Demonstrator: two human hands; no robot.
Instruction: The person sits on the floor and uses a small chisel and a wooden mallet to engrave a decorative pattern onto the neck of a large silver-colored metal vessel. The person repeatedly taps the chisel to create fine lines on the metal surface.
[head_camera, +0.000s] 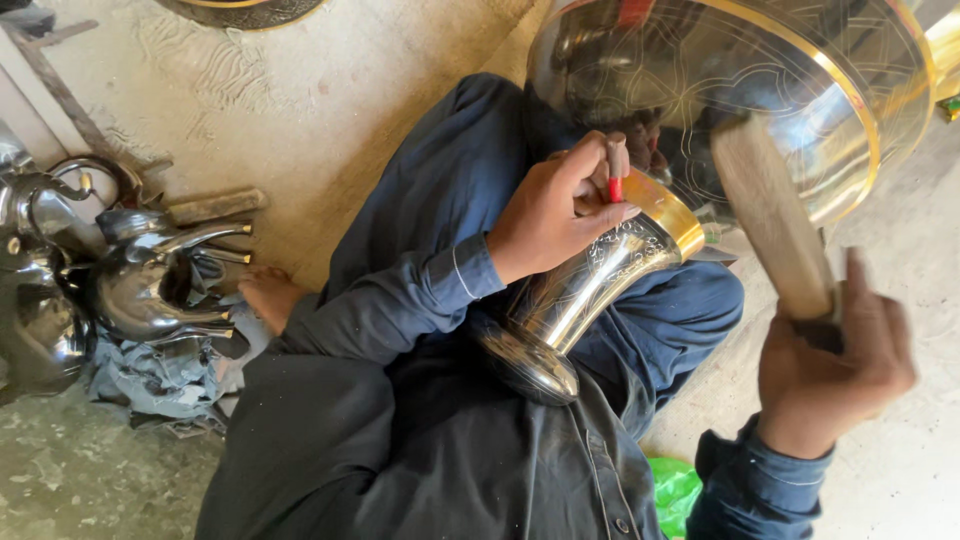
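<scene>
A large engraved silver-coloured metal vessel (600, 270) with gold bands lies across my lap, its wide bowl (800, 90) at the upper right and its flared foot against my dark shirt. My left hand (560, 205) rests on the vessel's neck and pinches a small red-handled chisel (614, 180) against the metal. My right hand (835, 365) grips a wooden mallet (770, 215), whose head is raised in front of the bowl, a little right of the chisel.
Several shiny metal teapots (150, 280) lie on crumpled cloth at the left. A bare foot (268, 295) rests beside them. A wooden-handled tool (215, 205) lies on the sandy floor. A green bag (675, 490) shows below my right arm.
</scene>
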